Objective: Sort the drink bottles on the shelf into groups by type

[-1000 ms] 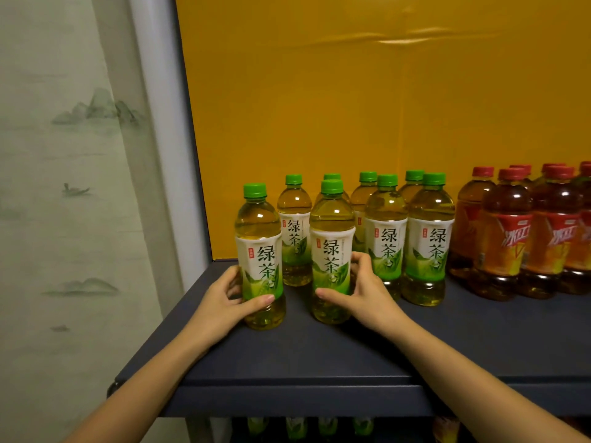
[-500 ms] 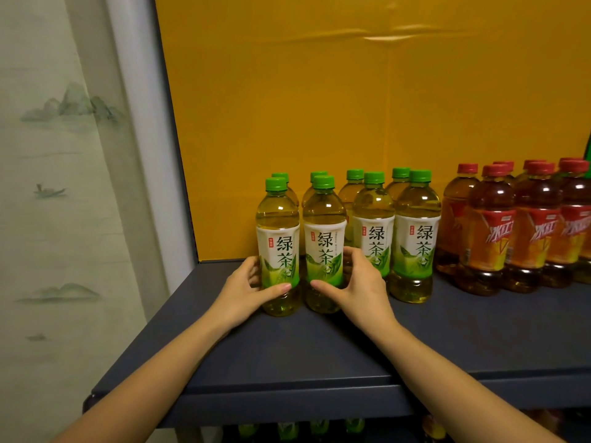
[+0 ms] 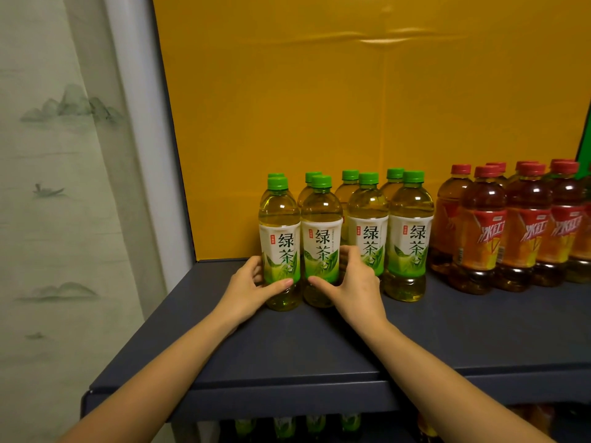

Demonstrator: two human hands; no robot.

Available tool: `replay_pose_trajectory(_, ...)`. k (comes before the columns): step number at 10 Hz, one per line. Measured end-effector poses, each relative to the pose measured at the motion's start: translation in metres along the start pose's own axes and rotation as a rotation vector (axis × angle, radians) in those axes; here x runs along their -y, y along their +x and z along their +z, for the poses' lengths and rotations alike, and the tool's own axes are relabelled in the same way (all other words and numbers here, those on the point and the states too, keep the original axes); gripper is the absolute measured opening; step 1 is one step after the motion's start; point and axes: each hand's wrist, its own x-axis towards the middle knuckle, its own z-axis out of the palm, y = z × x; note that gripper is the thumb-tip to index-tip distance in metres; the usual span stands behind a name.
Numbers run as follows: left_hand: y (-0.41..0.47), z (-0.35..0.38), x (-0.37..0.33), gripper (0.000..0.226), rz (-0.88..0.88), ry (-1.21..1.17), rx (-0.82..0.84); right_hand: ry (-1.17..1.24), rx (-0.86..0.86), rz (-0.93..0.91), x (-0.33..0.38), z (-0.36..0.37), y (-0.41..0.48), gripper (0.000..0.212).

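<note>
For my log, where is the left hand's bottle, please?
Head view: the green tea bottle stands leftmost in the front row, beside the next bottle held by the right hand.

Dark grey shelf [image 3: 287, 353] lies under left hand [image 3: 249, 289] and right hand [image 3: 355, 286]. Behind and above them: yellow panel [image 3: 319, 107], creased near top. Left of left hand: white upright [image 3: 144, 139], then pale hanging [image 3: 48, 203] printed with ink mountains.

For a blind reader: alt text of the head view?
The left hand holds the front-left green tea bottle on a dark shelf, the right hand the next bottle; red-capped bottles stand grouped further right.
</note>
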Motion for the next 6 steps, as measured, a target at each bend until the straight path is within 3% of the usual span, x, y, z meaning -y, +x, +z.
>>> replay_pose_trajectory(4, -0.007, 0.007, -0.004, 0.044, 0.083, 0.076, -0.004, -0.026, -0.009, 0.007, 0.005, -0.004, -0.007, 0.064)
replay_pose_trajectory(6, -0.009, 0.000, -0.010, 0.062, 0.070, 0.271, -0.024, 0.010, -0.027, 0.015, 0.005, -0.015, -0.009, 0.050)
